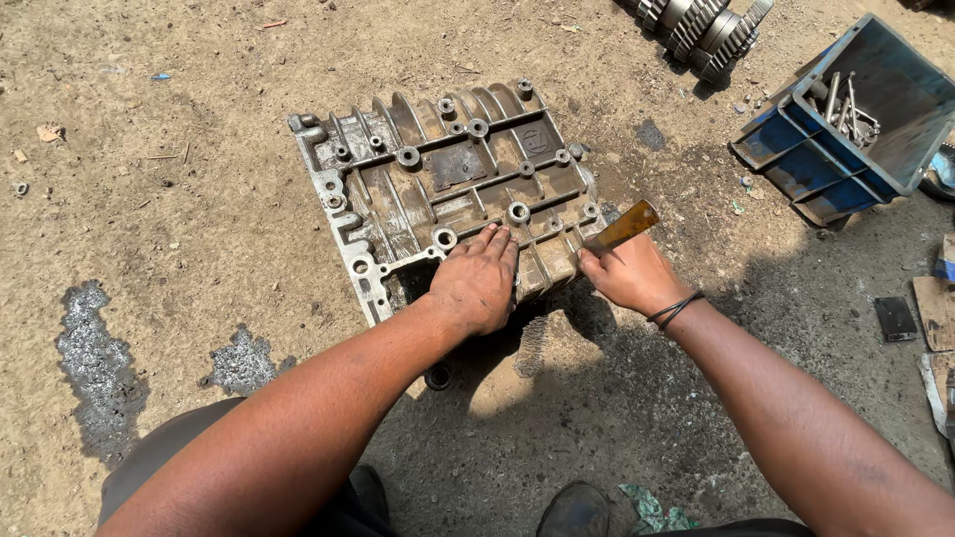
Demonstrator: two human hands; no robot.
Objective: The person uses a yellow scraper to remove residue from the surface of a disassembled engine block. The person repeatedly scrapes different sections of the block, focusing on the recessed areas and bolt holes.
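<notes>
A ribbed grey metal casing cover (438,179) with several bolt bosses lies flat on the dirt ground. My left hand (477,283) presses palm-down on its near edge, fingers spread over the ribs. My right hand (627,273), with black bands on the wrist, grips a tool with an amber-yellow handle (625,227) at the cover's near right edge. The tool's working end is hidden under my hand.
A blue metal box (846,119) holding bolts and rods sits at the upper right. A gear shaft (701,25) lies at the top. Dark oil stains (95,363) mark the ground at left. Flat scraps (935,313) lie at the right edge. My shoes (572,512) show at the bottom.
</notes>
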